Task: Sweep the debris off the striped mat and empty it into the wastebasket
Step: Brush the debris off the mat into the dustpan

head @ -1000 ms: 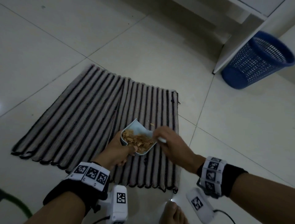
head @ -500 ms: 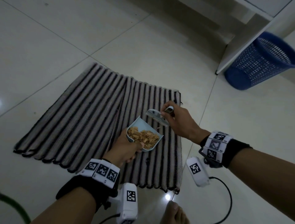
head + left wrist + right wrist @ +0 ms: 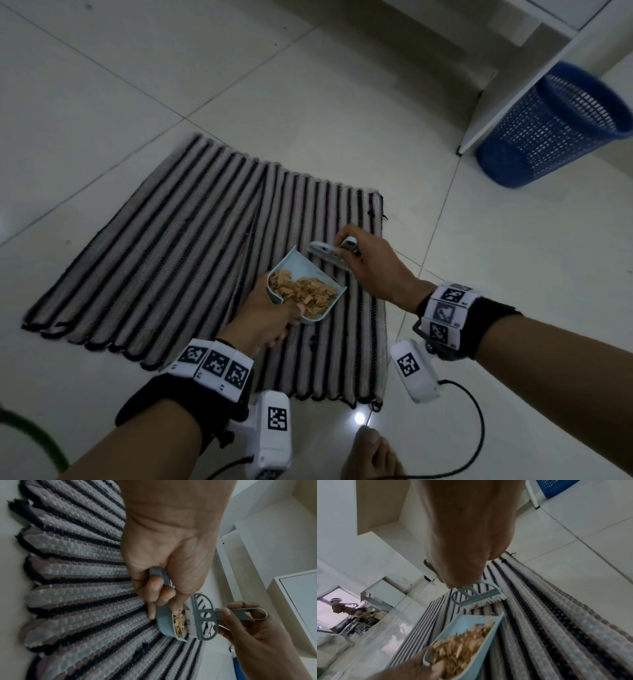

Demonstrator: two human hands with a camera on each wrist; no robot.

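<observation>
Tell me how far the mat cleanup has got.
Done: the wood-chip debris sits heaped in the dustpan, and the striped mat looks nearly clear. In hand: left hand grips the dustpan, right hand holds the brush beside it. Left: emptying it into the blue wastebasket.

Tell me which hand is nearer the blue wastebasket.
Right. The right hand, holding the brush, is on the wastebasket side; the left hand grips the dustpan farther away.

Dim, soft light; glare spot on floor tiles (image 3: 359, 418); blurred, stretched wide-angle edges.
</observation>
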